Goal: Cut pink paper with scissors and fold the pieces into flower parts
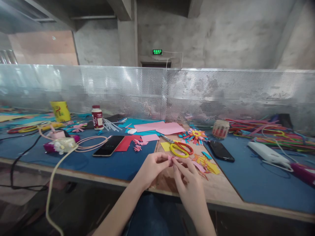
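Note:
My left hand (155,165) and my right hand (186,172) meet above the front of the wooden board (221,188), fingertips pinched together. Between them is a small piece of pink paper (170,158), mostly covered by the fingers. Just beyond the hands lie scissors (179,149) with yellow and red handles, partly over a yellow paper piece (165,146). Yellow and orange paper scraps (205,164) are strewn to the right of my right hand. Farther back sits a layered paper flower (195,135) in blue, orange and pink.
Pink sheets (169,127) rest on blue paper at the back. Phones lie left (109,146) and right (221,151). A brown-capped bottle (97,118), yellow cup (60,110), cables, a white power bank (268,154) and colourful sticks (265,131) surround the workspace. A perforated metal screen (118,91) stands behind.

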The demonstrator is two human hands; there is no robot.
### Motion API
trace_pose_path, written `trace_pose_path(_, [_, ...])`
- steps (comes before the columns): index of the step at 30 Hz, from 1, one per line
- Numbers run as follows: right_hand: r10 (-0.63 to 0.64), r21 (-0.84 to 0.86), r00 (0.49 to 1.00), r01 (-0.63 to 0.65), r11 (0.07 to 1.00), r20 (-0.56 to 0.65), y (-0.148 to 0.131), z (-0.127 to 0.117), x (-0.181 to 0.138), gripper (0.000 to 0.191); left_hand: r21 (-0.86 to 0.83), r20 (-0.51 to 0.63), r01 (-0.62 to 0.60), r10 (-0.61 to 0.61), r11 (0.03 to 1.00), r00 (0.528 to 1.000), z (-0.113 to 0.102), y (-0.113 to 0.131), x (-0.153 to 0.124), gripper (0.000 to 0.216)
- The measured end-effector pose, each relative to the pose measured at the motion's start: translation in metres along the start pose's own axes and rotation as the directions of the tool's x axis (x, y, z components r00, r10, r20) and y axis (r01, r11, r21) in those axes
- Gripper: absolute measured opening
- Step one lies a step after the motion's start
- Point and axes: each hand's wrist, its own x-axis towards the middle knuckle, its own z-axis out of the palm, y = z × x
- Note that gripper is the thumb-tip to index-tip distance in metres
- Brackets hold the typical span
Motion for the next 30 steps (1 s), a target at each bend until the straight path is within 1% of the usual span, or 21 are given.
trace_pose_path(2, [0.081,0.092,0.997,-0.082,0.992,0.018,-0.001,-0.005,0.002,0.028,0.003,0.010,0.006,-0.006,1.000,1.000,0.000,0.000,0.000,0.019])
trace_pose_path(5, [0.183,0.211,0.983,-0.185,0.960,0.030,-0.002,-0.009,0.006,0.026,0.062,0.016,0.016,-0.017,0.998,1.000,0.000,0.002,-0.001,0.018])
trace_pose_path(8, [0.234,0.254,0.971,-0.238,0.938,0.048,-0.002,-0.010,0.009,0.024,0.108,0.044,0.013,-0.017,0.994,0.999,0.000,0.005,-0.001,0.014])
trace_pose_path(12, [0.219,0.245,0.975,-0.221,0.944,0.035,-0.001,-0.010,0.011,0.022,0.098,0.083,0.013,-0.021,0.995,0.996,0.001,0.006,-0.002,0.012])
trace_pose_path(15, [0.203,0.232,0.979,-0.204,0.951,0.026,-0.001,-0.012,0.012,0.020,0.101,0.075,0.029,-0.037,0.994,0.997,0.001,0.006,-0.002,0.014])
trace_pose_path(21, [0.203,0.225,0.978,-0.208,0.952,0.043,-0.002,-0.014,0.012,0.019,0.094,0.068,0.043,-0.050,0.995,0.996,0.001,0.008,-0.002,0.018])
trace_pose_path(25, [0.203,0.224,0.979,-0.205,0.953,0.031,-0.001,-0.013,0.012,0.019,0.120,0.073,0.039,-0.048,0.992,0.996,0.000,0.009,-0.003,0.017])
trace_pose_path(30, [0.199,0.232,0.979,-0.204,0.951,0.045,0.000,-0.013,0.012,0.020,0.150,0.073,0.034,-0.045,0.988,0.996,0.000,0.008,-0.003,0.017])
